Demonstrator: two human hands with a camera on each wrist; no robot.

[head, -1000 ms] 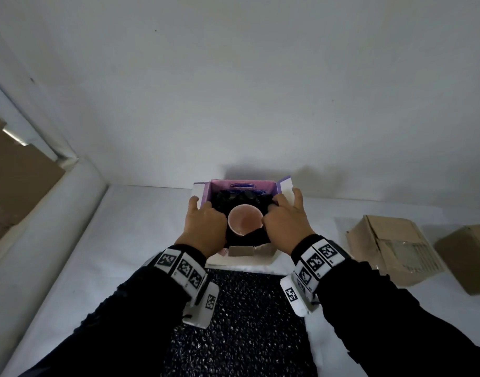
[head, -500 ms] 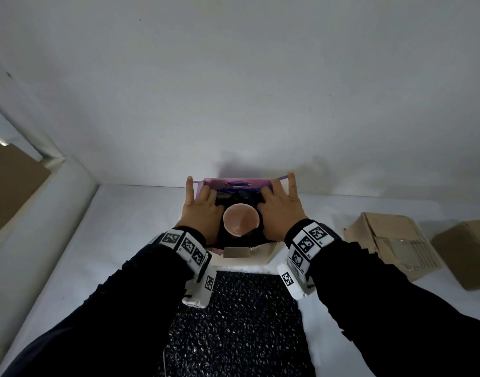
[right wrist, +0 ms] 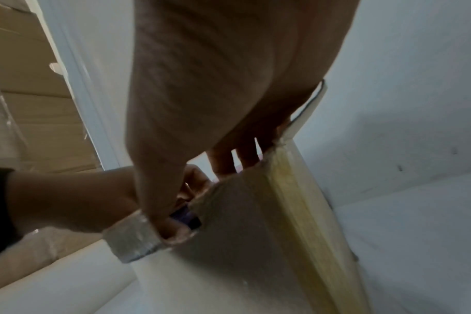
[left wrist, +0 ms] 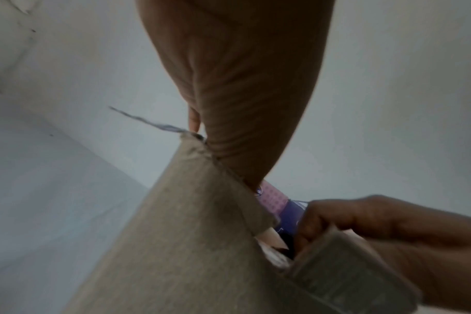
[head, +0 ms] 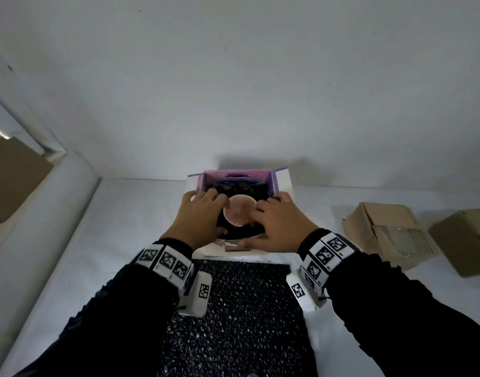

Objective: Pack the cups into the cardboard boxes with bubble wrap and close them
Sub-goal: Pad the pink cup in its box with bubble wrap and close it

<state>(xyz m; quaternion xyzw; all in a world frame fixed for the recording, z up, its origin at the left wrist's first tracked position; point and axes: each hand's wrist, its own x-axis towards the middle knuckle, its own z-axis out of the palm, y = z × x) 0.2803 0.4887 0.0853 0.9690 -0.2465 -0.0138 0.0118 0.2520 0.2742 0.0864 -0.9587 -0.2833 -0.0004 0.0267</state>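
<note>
An open cardboard box [head: 281,180] with a purple inside stands at the middle of the table. A pink cup [head: 239,214] sits upright in it, mouth up, ringed by black bubble wrap [head: 234,189]. My left hand [head: 203,217] lies over the wrap left of the cup, fingers reaching into the box. My right hand [head: 278,223] lies on the right, fingers bent down beside the cup's rim, thumb along the taped near flap [head: 237,244]. In the right wrist view the thumb presses that taped flap [right wrist: 133,240] against the box [right wrist: 242,212].
A flat black sheet of bubble wrap [head: 233,322] lies on the white table in front of the box. Two brown cardboard boxes [head: 388,235] [head: 464,240] lie at the right. A white wall stands close behind, a padded white edge at the left.
Half a second ago both hands had fingers raised at the box's far corners. They have since come down and inward onto the wrap beside the cup.
</note>
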